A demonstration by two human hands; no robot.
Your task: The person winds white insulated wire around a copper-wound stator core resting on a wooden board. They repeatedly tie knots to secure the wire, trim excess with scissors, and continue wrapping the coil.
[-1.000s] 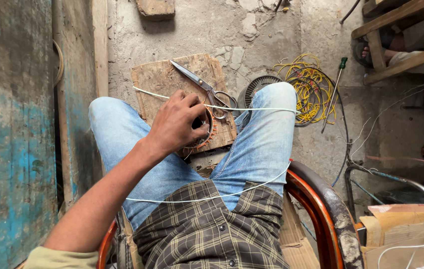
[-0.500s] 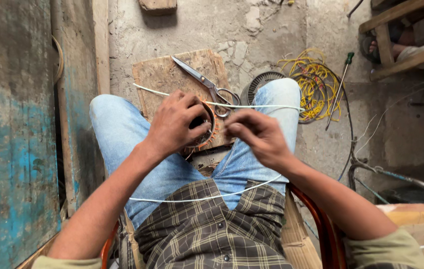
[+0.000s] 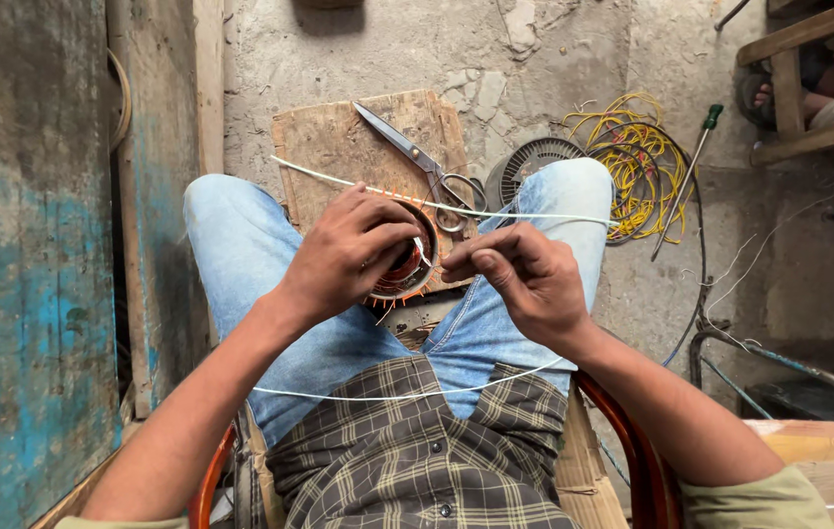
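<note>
hands (image 3: 436, 264) meet at copper-wound stator (image 3: 405, 266), scissors (image 3: 427, 167) just beyond

Rough worn wooden board (image 3: 338, 142), shiny metal scissors (image 3: 407, 152), cracked matt concrete floor (image 3: 554, 69).

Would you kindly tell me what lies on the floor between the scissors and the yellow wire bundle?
In the head view, a round grey ribbed metal part lies between the scissors and the yellow wire bundle, partly hidden by the person's knee.

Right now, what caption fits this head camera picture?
Left hand grips a copper-wound stator; right hand pinches white cord.
</note>
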